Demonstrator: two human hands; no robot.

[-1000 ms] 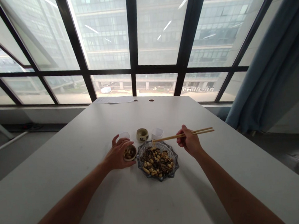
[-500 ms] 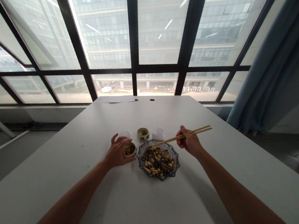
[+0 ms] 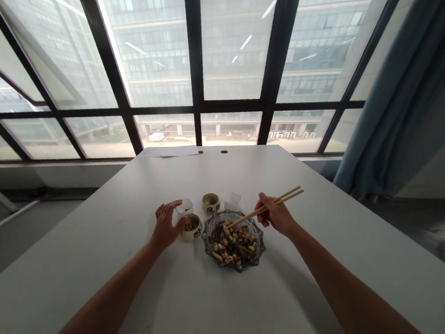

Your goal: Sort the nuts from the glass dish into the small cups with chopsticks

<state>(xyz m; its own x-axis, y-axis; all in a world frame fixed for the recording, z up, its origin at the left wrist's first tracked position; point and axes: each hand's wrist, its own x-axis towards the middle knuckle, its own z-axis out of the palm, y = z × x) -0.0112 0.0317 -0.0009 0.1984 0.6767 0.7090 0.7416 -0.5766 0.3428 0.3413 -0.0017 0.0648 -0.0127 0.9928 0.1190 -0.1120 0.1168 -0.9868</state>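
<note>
My right hand [image 3: 275,214] holds a pair of chopsticks [image 3: 283,197], their tips down among the peanuts and dark seeds [image 3: 235,244] in a scalloped glass bowl [image 3: 261,254]. Whether the tips pinch a peanut is too small to tell. To the left, my left hand [image 3: 166,228] is open. Its thumb lies by the rim of a small ceramic cup [image 3: 191,234] with nuts inside, and its fingertips reach the near-left side of a clear plastic box [image 3: 185,205] holding a few dark bits. Contact with either is unclear.
Behind the bowl stand a second ceramic cup [image 3: 210,203] and another clear plastic box [image 3: 233,201]. Papers [image 3: 170,151] lie at the far edge of the white table [image 3: 234,306], near two dark cable holes. Windows rise beyond; a blue curtain [image 3: 380,96] hangs on the right.
My left hand has let go of the nut-filled cup and shifted up and left toward the plastic box. The chopstick tips have dipped lower into the bowl.
</note>
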